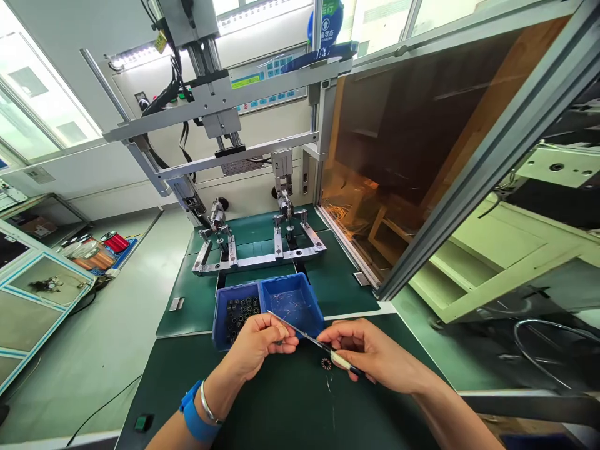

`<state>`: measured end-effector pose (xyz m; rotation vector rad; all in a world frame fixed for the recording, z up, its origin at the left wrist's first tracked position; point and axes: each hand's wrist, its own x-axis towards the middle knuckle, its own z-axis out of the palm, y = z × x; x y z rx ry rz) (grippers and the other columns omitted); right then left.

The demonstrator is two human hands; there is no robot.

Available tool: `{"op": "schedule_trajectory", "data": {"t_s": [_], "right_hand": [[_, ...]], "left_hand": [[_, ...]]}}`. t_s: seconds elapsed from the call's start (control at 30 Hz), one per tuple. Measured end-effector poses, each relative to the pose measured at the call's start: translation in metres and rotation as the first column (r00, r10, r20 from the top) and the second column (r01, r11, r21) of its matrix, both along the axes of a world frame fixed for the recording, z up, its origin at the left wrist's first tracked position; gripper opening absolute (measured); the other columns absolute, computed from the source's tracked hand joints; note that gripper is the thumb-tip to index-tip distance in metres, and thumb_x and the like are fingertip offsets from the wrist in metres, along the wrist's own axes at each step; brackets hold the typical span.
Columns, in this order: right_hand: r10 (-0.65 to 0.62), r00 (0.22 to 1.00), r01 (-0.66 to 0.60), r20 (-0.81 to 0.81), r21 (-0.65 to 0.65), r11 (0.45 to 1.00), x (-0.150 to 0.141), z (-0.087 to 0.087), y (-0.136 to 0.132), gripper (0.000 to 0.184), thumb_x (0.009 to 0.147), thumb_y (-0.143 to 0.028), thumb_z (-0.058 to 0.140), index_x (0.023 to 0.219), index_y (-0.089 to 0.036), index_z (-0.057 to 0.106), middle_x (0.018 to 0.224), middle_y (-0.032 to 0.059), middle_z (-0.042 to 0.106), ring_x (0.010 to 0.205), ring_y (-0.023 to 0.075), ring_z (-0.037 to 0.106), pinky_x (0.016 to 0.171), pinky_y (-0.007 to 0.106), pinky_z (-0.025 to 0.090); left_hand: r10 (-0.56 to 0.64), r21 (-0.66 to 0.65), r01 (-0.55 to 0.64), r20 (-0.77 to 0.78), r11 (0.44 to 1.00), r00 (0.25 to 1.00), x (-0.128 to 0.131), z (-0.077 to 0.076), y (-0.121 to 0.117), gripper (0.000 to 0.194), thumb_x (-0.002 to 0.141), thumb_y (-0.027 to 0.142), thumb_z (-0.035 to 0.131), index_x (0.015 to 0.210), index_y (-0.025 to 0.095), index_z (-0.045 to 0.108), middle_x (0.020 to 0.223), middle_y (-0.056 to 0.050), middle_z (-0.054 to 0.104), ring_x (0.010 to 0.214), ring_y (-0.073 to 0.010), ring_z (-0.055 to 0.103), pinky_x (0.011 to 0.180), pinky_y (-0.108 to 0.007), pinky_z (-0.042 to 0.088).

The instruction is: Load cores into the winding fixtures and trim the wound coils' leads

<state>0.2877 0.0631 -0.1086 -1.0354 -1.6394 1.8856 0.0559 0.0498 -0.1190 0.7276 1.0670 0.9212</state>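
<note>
1. Left hand (257,347), wearing a blue wrist strap (194,420), curls with fingertips (284,331) together near a blue plastic two-compartment bin (293,278); whether it grasps anything, I cannot tell.
2. Right hand (363,353) grasps a slender steel tool with a white-and-black handle (304,332), just in front of the bin.
3. Small black toothed ring (326,364) lies on a dark green mat (281,412), in front of the bin, just below the tool.

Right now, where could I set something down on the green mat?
The dark green mat has a bare patch below the left hand and right hand. Another lies right of the blue plastic tray, below the silver metal jig. It's crowded where both hands meet, by the small black toothed ring.
</note>
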Motion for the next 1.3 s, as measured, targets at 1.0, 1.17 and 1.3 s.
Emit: {"op": "schedule_trajectory", "data": {"t_s": [1.0,1.17,1.3], "right_hand": [[-0.515,0.778,-0.047,0.360,0.851,0.524,-0.009,-0.102,-0.059,0.032,0.090,-0.030,0.052,0.119,-0.019,0.061,0.113,0.0111,0.060,0.102,0.0275,0.059,0.084,0.043,0.056],[-0.561,0.785,0.041,0.263,0.881,0.471,-0.014,-0.109,-0.065,0.027,0.094,-0.032,0.052,0.117,-0.020,0.059,0.111,0.0106,0.059,0.100,0.0280,0.058,0.086,0.045,0.053],[-0.560,0.798,0.066,0.221,0.893,0.445,-0.016,-0.104,-0.068,0.026,0.095,-0.028,0.052,0.119,-0.019,0.058,0.109,0.0104,0.059,0.099,0.0270,0.058,0.088,0.046,0.052]], "left_hand": [[0.559,0.600,0.368,-0.799,0.710,0.223,-0.074,-0.045,-0.086,0.022,0.094,0.027,0.053,0.108,0.022,0.069,0.087,-0.008,0.067,0.081,-0.0241,0.063,0.076,-0.036,0.047],[0.421,0.367,0.563,-0.906,0.740,0.038,-0.042,-0.066,-0.079,0.041,0.091,0.020,0.047,0.129,0.009,0.058,0.071,-0.010,0.066,0.064,-0.0269,0.061,0.064,-0.037,0.040],[0.459,0.390,0.589,-0.888,0.708,0.036,-0.045,-0.072,-0.081,0.030,0.093,0.019,0.045,0.116,0.011,0.064,0.081,-0.011,0.070,0.070,-0.0268,0.063,0.072,-0.038,0.040]]}}
